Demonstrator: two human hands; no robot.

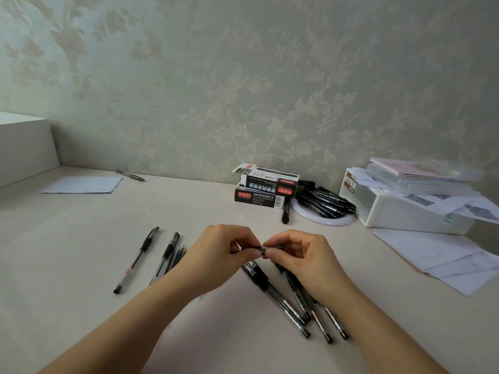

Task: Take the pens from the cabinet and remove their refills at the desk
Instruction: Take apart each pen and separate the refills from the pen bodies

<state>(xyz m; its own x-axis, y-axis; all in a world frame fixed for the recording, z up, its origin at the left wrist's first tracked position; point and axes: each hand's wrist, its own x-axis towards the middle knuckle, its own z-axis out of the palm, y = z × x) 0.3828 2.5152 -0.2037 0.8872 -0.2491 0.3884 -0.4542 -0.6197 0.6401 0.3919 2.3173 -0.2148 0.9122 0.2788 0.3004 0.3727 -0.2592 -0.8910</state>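
Note:
Above the desk's middle, my left hand (221, 255) and my right hand (299, 257) both pinch one black pen (275, 247), held level between them, fingertips meeting at its middle. Two clear-barrelled black pens (137, 259) lie to the left on the desk (81, 238), with several thin loose refills (178, 255) beside the second pen. Under and below my right hand lie several more black gel pens (280, 298), fanned towards the desk's near edge.
Two stacked black pen boxes (266, 188) stand at the back near the wall. Beside them a white round dish (321, 218) holds a heap of black markers. A white storage box (405, 209) with papers sits right. Loose sheets (445, 257) lie front right, a paper (83, 184) back left.

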